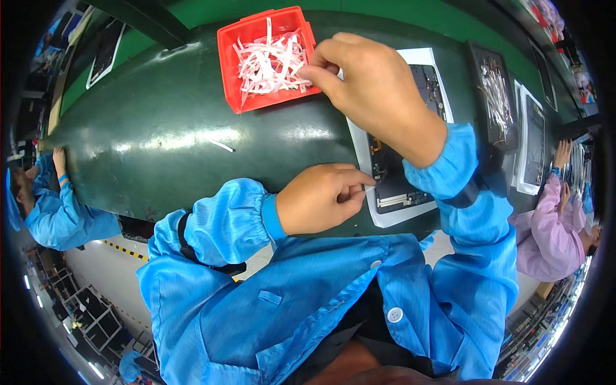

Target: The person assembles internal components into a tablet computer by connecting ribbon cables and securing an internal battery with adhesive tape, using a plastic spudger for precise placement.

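My right hand (378, 83) reaches across an opened, dark, flat electronic device (403, 186) to the right rim of a red plastic bin (232, 77). Its fingers are curled, with thumb and index tip at the edge of a heap of thin white and pinkish strips (269, 67) in the bin. Whether a strip is between them is hidden. The device lies on a white sheet (388, 217), its inner parts exposed and partly covered by my right forearm. At its lower left edge is my left hand (317, 199), fingers bent, index tip touching the edge; anything pinched there cannot be made out.
A single white strip (222, 145) lies on the green tabletop (160, 170). To the right stand a dark tray (494, 96) of thin silvery pieces and another device (532, 141) on white sheets. Co-workers sit at far left (70, 215) and far right (548, 234). A dark post (144, 19) rises at the back.
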`<state>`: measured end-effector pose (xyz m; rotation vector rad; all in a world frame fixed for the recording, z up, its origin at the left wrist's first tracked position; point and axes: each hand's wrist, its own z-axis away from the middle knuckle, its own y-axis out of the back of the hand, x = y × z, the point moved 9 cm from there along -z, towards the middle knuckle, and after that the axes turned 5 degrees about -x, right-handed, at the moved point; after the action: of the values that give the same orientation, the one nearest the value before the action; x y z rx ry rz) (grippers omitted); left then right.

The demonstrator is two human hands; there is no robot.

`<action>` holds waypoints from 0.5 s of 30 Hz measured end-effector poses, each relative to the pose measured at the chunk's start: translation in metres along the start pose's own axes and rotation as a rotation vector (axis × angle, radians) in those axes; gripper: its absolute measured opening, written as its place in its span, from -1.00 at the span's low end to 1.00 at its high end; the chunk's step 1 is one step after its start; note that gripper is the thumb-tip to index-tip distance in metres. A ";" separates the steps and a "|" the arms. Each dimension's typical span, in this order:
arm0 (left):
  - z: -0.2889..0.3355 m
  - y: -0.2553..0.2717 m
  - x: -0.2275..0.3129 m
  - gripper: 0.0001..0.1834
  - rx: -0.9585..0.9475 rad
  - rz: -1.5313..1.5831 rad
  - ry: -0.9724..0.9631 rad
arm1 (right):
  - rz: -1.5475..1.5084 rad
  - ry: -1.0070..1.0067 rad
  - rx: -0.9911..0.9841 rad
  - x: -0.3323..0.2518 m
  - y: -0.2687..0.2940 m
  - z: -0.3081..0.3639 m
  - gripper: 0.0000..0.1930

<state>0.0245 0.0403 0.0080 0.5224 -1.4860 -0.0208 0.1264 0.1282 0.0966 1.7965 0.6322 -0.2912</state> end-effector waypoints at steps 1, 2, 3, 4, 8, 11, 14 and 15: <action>-0.001 -0.001 -0.006 -0.71 -0.011 0.112 0.079 | 0.003 0.005 -0.006 0.002 0.000 0.004 -0.85; -0.001 -0.003 -0.013 -0.70 -0.025 0.226 0.156 | -0.027 -0.002 0.035 0.004 0.007 0.012 -0.83; -0.003 -0.002 -0.015 -0.70 -0.024 0.234 0.152 | -0.054 -0.011 0.074 0.007 0.015 0.021 -0.81; -0.002 -0.004 -0.022 -0.69 -0.016 0.361 0.199 | -0.097 -0.034 0.058 0.011 0.024 0.033 -0.77; -0.002 -0.004 -0.033 -0.74 -0.007 0.713 0.339 | -0.192 -0.002 -0.113 0.006 0.045 0.089 -0.72; -0.003 -0.002 -0.033 -0.76 0.007 0.812 0.401 | -0.096 0.095 -0.145 -0.003 0.043 0.124 -0.64; -0.004 -0.002 -0.031 -0.77 0.009 0.810 0.395 | -0.064 0.098 -0.129 -0.007 0.034 0.141 -0.64; -0.005 -0.003 -0.030 -0.78 0.003 0.805 0.393 | -0.028 0.136 -0.087 -0.009 0.031 0.145 -0.65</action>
<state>0.0267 0.0492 -0.0215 -0.0983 -1.2162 0.6773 0.1531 -0.0172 0.0796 1.7348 0.7550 -0.1581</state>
